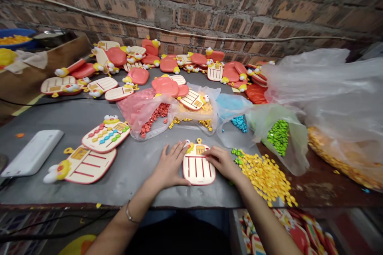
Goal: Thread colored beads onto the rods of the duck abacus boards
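In front of me a cream toy board [199, 169] with a red rim, long red slots and a yellow-billed head lies flat on the table. My left hand [170, 165] holds its left side, thumb at the lower edge and fingers stretched toward the head. Bent over the upper right of the board is my right hand [223, 161], its fingertips pinched near the tops of the slots; whatever they hold is hidden. Beside that hand spreads a pile of small yellow beads [265, 175], with a few green beads [237, 153] at its edge.
Left lie a board with coloured beads [106, 135], a slotted board [91, 166] and a white power bank [32, 153]. Bags hold red beads [155, 117], blue beads [239, 123] and green beads [279, 137]. More toy boards [169, 63] are heaped along the brick wall.
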The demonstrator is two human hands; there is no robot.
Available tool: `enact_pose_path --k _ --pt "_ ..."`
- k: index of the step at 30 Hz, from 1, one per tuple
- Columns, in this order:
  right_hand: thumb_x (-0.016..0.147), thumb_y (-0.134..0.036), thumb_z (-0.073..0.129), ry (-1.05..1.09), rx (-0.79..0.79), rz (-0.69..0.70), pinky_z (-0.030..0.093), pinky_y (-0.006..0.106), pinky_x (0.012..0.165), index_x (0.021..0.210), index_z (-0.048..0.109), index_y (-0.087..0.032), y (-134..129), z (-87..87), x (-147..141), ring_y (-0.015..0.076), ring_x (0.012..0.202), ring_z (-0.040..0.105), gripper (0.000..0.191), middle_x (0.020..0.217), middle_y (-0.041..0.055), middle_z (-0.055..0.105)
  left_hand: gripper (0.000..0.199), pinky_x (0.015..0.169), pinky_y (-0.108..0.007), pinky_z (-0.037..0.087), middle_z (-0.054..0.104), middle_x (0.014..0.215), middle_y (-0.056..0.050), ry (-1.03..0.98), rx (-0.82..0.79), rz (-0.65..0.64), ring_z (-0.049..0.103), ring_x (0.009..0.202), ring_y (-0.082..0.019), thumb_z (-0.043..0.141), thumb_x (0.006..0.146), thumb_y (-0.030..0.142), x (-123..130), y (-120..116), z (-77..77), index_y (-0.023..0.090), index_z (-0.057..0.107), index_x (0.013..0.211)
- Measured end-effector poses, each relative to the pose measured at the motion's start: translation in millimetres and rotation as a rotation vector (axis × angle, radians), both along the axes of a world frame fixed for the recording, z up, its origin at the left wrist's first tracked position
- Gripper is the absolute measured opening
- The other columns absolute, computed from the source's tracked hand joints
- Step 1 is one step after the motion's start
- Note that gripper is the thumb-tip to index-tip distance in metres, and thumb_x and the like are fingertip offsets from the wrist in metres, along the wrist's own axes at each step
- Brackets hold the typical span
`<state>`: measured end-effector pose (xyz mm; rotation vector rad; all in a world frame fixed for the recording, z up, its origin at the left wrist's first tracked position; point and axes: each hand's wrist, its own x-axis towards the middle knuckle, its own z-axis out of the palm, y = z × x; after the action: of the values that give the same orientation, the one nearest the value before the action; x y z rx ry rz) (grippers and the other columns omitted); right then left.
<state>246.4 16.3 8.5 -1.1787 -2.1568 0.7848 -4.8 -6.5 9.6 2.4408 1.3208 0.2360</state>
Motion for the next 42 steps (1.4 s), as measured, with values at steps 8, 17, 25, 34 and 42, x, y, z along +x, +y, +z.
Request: enact_pose_path --k 8,17,25,34,42 --pt "0.086 -0.018 0.062 0.13 -0.011 0.012 0.052 0.035 0.081 0.119 0.064 -0.02 3.8 -14.3 -45.7 0.0211 0.085 0.066 0.033 0.095 0.0068 0.072 0.117 0.114 -0.057 0.01 0.016 0.159 -0.017 0.069 -0.004 -0.035 0.019 0.145 -0.037 0.066 0.064 0.077 0.0 0.7 2.9 0.018 0.018 0.154" --pt "0.08 -0.024 0.068 0.269 -0.215 0.041 0.051 0.027 0.063 0.105 0.067 -0.017 16.5 -10.9 -53.1 0.016 0.066 0.065 0.026 0.08 0.0032 0.071 0.122 0.114 -0.058 0.013 0.015 0.159 -0.017 0.094 0.0 -0.038 0.016 0.146 -0.037 0.067 0.062 0.078 0.3 -0.3 1.6 0.014 0.018 0.154" --pt "0.066 -0.021 0.081 0.212 -0.466 0.233 0.052 0.026 0.059 0.127 0.057 -0.018 9.4 0.5 -49.5 0.0172 0.06 0.065 0.066 0.067 -0.0009 0.068 0.12 0.113 -0.059 0.016 0.016 0.159 -0.018 0.052 -0.007 -0.043 0.017 0.145 -0.037 0.063 0.063 0.08 -2.4 0.7 -1.0 0.014 0.019 0.153" --pt "0.089 -0.01 0.057 -0.134 0.246 0.268 0.047 0.034 0.09 0.109 0.067 -0.016 101.1 33.4 -130.0 0.021 0.102 0.061 0.022 0.111 0.0109 0.068 0.123 0.114 -0.06 0.012 0.019 0.157 -0.023 0.051 -0.048 -0.037 0.014 0.146 -0.039 0.068 0.06 0.078 -2.4 3.2 -2.5 0.01 0.023 0.152" --pt "0.09 -0.007 0.057 -0.482 0.467 0.22 0.039 0.04 0.096 0.088 0.07 -0.008 153.8 -2.4 -190.7 0.0215 0.094 0.057 0.014 0.088 0.0123 0.071 0.119 0.113 -0.06 0.014 0.02 0.158 -0.021 0.041 -0.067 -0.046 0.013 0.146 -0.038 0.065 0.063 0.078 -2.9 3.7 -1.0 0.013 0.022 0.152"
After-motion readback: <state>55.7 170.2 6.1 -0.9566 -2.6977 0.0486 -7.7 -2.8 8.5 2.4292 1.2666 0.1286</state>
